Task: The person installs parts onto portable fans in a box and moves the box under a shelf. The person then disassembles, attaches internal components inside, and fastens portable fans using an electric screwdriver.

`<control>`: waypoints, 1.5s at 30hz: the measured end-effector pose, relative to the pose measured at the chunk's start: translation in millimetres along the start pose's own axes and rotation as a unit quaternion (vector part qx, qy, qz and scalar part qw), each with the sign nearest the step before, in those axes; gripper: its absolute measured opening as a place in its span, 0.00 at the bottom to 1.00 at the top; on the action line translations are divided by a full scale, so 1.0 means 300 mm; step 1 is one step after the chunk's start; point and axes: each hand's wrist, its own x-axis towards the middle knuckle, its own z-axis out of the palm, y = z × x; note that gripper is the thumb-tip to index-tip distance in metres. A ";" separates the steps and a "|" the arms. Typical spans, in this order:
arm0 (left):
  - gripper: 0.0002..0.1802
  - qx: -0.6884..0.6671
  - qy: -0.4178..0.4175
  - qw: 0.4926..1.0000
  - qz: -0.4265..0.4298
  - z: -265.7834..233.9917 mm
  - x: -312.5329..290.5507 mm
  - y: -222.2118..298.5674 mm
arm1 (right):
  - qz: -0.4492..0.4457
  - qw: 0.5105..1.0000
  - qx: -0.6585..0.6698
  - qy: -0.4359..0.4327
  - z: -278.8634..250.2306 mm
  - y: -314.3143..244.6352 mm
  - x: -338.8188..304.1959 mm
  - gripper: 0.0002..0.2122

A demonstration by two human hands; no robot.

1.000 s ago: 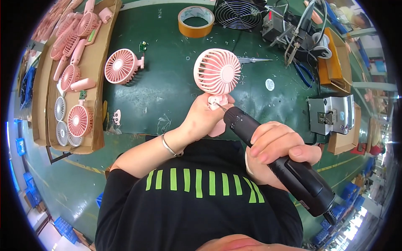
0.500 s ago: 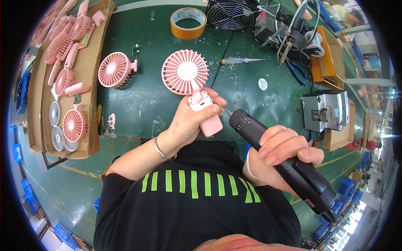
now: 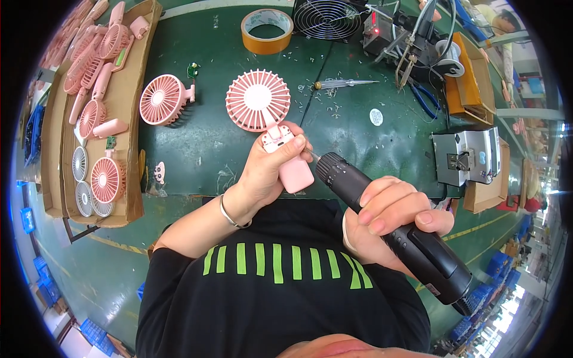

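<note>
A pink handheld fan (image 3: 258, 100) is gripped at its handle by my left hand (image 3: 267, 166), the thumb lying across the front and its round grille tipped away from me. Around a black electric screwdriver (image 3: 382, 212) my right hand (image 3: 399, 209) is closed. Its thin bit points up and left, reaching the fan handle's right side by my left fingertips; whether the tip touches a screw is hidden. A second pink fan head (image 3: 162, 99) lies on the green bench, with a small green circuit board (image 3: 193, 70) just beyond it.
A cardboard tray (image 3: 134, 128) of pink fan parts is on the left. Orange tape (image 3: 267, 43) and a black cooling fan (image 3: 329, 21) lie at the back. A clear-handled screwdriver (image 3: 343, 84), blue pliers (image 3: 424, 101) and a metal device (image 3: 459, 158) are to the right.
Both hands have shifted slightly left with the fan and the electric screwdriver. The fan's grille has turned a little. A red light now shows on the box at the back right.
</note>
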 end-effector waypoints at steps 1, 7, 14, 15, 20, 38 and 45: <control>0.11 -0.003 -0.002 1.000 0.001 0.001 -0.001 0.001 | 0.002 1.000 -0.016 -0.008 0.000 -0.002 0.000 0.12; 0.14 0.034 -0.042 0.998 0.018 0.024 -0.014 -0.006 | -0.016 0.999 -0.017 0.029 0.021 -0.010 0.009 0.11; 0.14 0.165 -0.011 0.986 0.008 0.014 0.008 -0.029 | 0.002 1.000 0.001 -0.003 0.031 -0.022 0.026 0.11; 0.14 0.197 -0.013 0.980 0.015 0.008 0.011 -0.036 | -0.003 0.999 0.007 -0.041 0.012 -0.010 0.024 0.12; 0.13 0.238 -0.003 0.971 0.022 0.030 0.005 -0.018 | 0.014 0.998 0.000 -0.056 0.020 -0.009 0.021 0.12; 0.10 0.301 -0.028 0.953 0.027 -0.005 0.005 -0.031 | 0.047 0.986 0.064 -0.147 -0.005 0.052 0.074 0.14; 0.09 0.165 -0.047 0.985 -0.031 0.008 0.000 0.008 | 0.033 0.998 0.024 -0.057 0.057 0.092 0.068 0.19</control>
